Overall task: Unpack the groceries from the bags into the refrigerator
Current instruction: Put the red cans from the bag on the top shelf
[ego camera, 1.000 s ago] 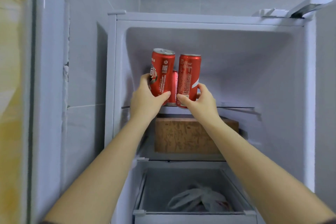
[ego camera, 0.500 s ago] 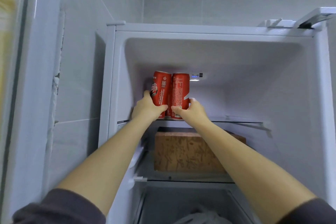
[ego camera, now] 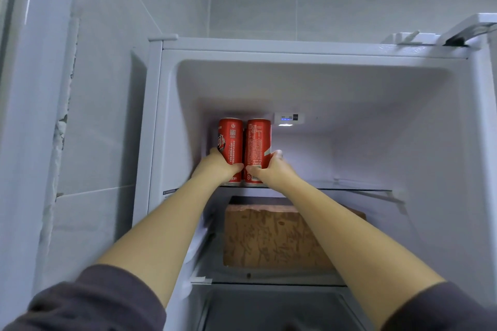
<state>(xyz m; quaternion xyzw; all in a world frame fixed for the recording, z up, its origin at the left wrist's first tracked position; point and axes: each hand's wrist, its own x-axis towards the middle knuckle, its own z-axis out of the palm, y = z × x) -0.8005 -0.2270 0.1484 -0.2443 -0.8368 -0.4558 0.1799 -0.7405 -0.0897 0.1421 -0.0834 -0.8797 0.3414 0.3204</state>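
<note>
Fridge (ego camera: 172, 121) top shelf (ego camera: 349, 188): left hand (ego camera: 219, 165) and right hand (ego camera: 271, 168) each wrapped round a can (ego camera: 230, 142), (ego camera: 258, 142), bases near front edge — careless release could tip them off.

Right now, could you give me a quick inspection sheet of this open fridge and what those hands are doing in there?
Surface: glass top shelf, bare to the right of the cans.
Job's things: two red cans, upright, side by side at the shelf's back left.
Clutter: brown box on the shelf below.
Hands: left hand and right hand each grip one can low down.
Cables: nothing seen.
Surroundings: pale tiled walls; lit control panel on the rear wall.
</note>
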